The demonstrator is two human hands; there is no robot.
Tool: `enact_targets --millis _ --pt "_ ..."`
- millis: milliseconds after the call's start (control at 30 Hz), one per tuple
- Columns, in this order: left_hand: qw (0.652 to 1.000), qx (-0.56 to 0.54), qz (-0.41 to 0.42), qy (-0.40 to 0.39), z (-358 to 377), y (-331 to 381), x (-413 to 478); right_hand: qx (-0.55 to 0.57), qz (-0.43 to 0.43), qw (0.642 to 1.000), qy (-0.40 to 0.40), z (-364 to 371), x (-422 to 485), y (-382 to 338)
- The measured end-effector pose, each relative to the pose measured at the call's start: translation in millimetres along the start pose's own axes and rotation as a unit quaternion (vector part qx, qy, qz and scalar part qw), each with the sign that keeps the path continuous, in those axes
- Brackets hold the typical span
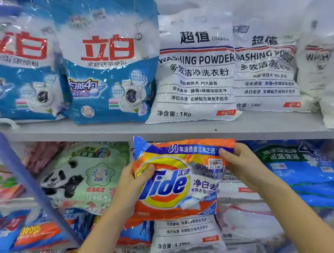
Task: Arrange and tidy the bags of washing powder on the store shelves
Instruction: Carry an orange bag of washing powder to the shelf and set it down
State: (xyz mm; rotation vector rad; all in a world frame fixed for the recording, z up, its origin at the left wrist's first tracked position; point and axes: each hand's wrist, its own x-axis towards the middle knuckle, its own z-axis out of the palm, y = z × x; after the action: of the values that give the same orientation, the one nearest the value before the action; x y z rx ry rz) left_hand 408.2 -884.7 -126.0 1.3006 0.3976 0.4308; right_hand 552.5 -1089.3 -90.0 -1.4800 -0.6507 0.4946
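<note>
Tide bag [177,184] is held up just under the shelf lip [72,134] at 12, left hand [135,182] pinching its 9 o'clock edge, right hand [244,164] pinching the 2 o'clock corner. Both grips are on slack film, so I reckon it could slip and drop, or snag that lip going in.

Both arms raised, forearms bare, entering from the bottom edge and converging upward. Left hand [133,182]: grips the left edge of the orange bag [179,187], thumb pressed on its front, fingers behind (not visible). Right hand [244,166]: pinches the bag's upper right corner, thumb on front, fingers behind. Wrists roughly level, hands well apart, palms turned toward each other.
</note>
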Motion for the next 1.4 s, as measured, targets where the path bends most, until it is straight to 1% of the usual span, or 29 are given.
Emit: enact_targets --millis 33,133,267,367,433,467,500,567,600,633,700,733,767,800,833,900,967,1033,1100,1167,1300,1333,1400 --pt "1.000 0.007 0.003 0.001 -2.2 2.1 -0.3 -0.013 -0.007 1.000 -0.002 0.1 -1.5 -1.7" --pt "1.000 0.021 0.019 -0.010 -7.4 5.8 -1.1 -0.030 -0.036 0.999 0.024 5.4 -3.8 -11.3" --pt "0.998 0.016 0.060 -0.031 -14.9 17.1 -5.1 0.004 -0.054 0.998 -0.008 9.2 -5.8 -22.8" --pt "0.995 0.019 0.096 -0.034 -18.9 27.8 -6.3 -0.081 -0.082 0.993 -0.038 3.7 -6.1 -36.7" --pt "0.993 0.018 0.112 -0.028 -21.9 33.0 -6.6 -0.157 -0.112 0.979 -0.063 2.8 -7.8 -57.0" --pt "0.993 0.023 0.116 -0.030 -22.7 34.4 -6.8 -0.216 -0.123 0.966 -0.076 7.4 -8.8 -70.1" --pt "0.992 0.030 0.117 -0.033 -23.0 35.9 -7.7 -0.289 -0.130 0.945 -0.086 13.4 -7.8 -81.0" --pt "0.991 0.035 0.117 -0.044 -20.4 38.6 -10.7 -0.438 -0.156 0.880 -0.093 32.4 0.4 -94.8" --pt "0.990 0.041 0.120 -0.055 -18.1 40.2 -12.5 -0.490 -0.168 0.850 -0.096 45.9 6.1 -98.6" --pt "0.989 0.055 0.125 -0.064 -16.2 40.9 -14.4 -0.517 -0.176 0.831 -0.106 59.4 12.0 -100.5" --pt "0.985 0.076 0.137 -0.072 -11.7 42.6 -18.8 -0.535 -0.197 0.809 -0.143 83.1 23.5 -98.4" --pt "0.986 0.075 0.135 -0.064 -11.5 42.7 -20.1 -0.541 -0.214 0.799 -0.153 93.7 27.3 -95.5" --pt "0.988 0.069 0.130 -0.049 -11.8 43.3 -21.3 -0.549 -0.231 0.790 -0.145 102.0 31.1 -90.8" --pt "0.990 0.062 0.126 -0.032 -13.3 44.1 -21.7 -0.558 -0.255 0.780 -0.119 109.4 34.0 -86.4" --pt "0.990 0.058 0.126 -0.020 -15.4 45.8 -23.0 -0.565 -0.293 0.767 -0.074 114.8 36.5 -80.9" --pt "0.990 0.064 0.125 -0.015 -20.2 46.9 -24.4 -0.561 -0.411 0.717 0.040 121.9 41.3 -71.2" --pt "0.989 0.071 0.125 -0.015 -26.3 50.7 -27.0 -0.552 -0.487 0.667 0.117 125.2 46.8 -68.4" --pt "0.990 0.076 0.114 -0.031 -35.5 55.1 -26.3 -0.551 -0.542 0.616 0.151 126.8 53.0 -70.6" --pt "0.988 0.089 0.105 -0.064 -48.6 59.0 -23.9 -0.539 -0.585 0.585 0.160 133.3 55.3 -76.6" --pt "0.983 0.114 0.108 -0.097 -63.7 62.9 -22.1 -0.523 -0.616 0.568 0.158 144.1 58.3 -84.0" --pt "0.970 0.137 0.094 -0.178 -81.5 78.3 -24.4 -0.500 -0.643 0.560 0.153 162.0 69.2 -97.2" --pt "0.967 0.142 0.091 -0.192 -83.0 82.3 -25.5 -0.502 -0.649 0.553 0.149 163.4 73.3 -102.1" --pt "0.968 0.146 0.092 -0.185 -85.4 86.1 -26.3 -0.517 -0.654 0.533 0.144 166.2 83.7 -111.7"
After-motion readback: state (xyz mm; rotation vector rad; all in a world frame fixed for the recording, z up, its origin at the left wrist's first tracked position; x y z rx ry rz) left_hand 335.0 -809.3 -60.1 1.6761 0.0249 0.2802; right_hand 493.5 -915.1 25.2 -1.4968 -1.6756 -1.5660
